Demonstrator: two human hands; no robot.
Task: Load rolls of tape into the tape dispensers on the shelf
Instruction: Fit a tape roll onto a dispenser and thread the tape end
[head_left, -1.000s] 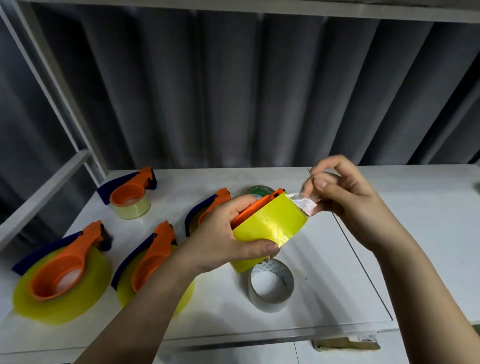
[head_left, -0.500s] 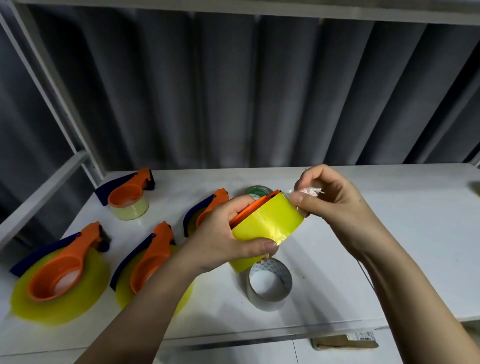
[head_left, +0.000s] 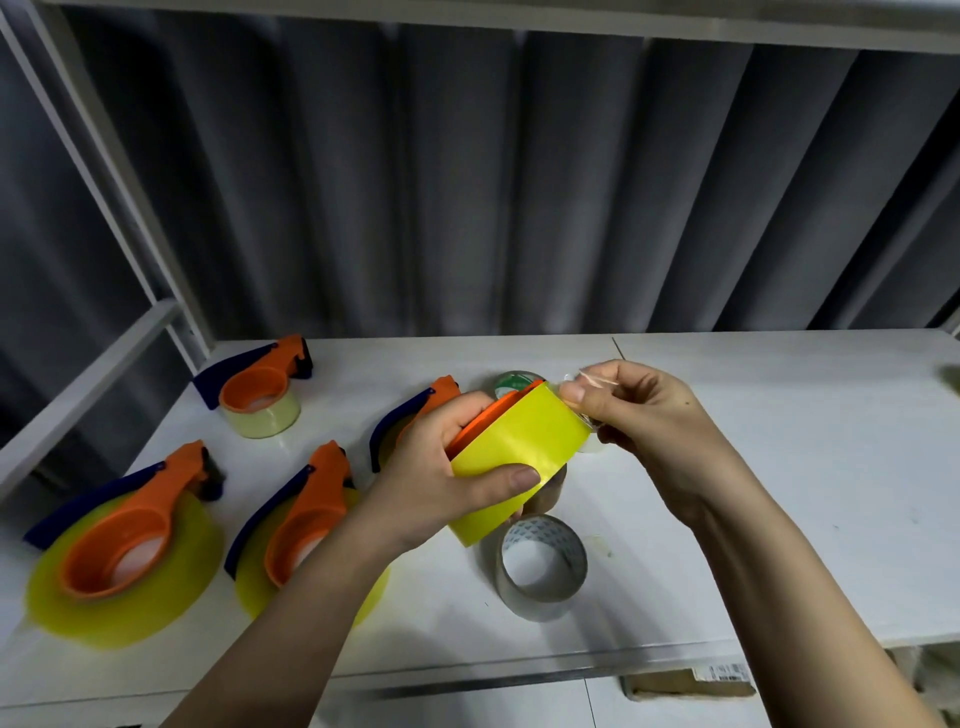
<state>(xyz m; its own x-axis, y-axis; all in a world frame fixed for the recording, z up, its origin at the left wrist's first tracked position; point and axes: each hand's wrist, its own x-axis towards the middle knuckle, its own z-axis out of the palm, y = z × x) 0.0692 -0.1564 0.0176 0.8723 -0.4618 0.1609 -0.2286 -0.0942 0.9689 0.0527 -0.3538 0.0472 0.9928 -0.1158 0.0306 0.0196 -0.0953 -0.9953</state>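
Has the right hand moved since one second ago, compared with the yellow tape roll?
Yes. The right hand has come closer to the yellow tape roll; its fingertips now pinch the crumpled tape end right at the roll's upper corner.

A dark grey curtain (head_left: 467, 182) hangs in vertical folds across the whole back, from ten o'clock round to two o'clock. In front of it at nine o'clock stands the white metal frame (head_left: 104, 171) of the rack, with one slanting upright and a lower rail angling toward the left edge. At five o'clock, below the front edge of the white board, lies a flat brown cardboard piece (head_left: 691, 685) with a small printed label (head_left: 727, 672) on its top right.
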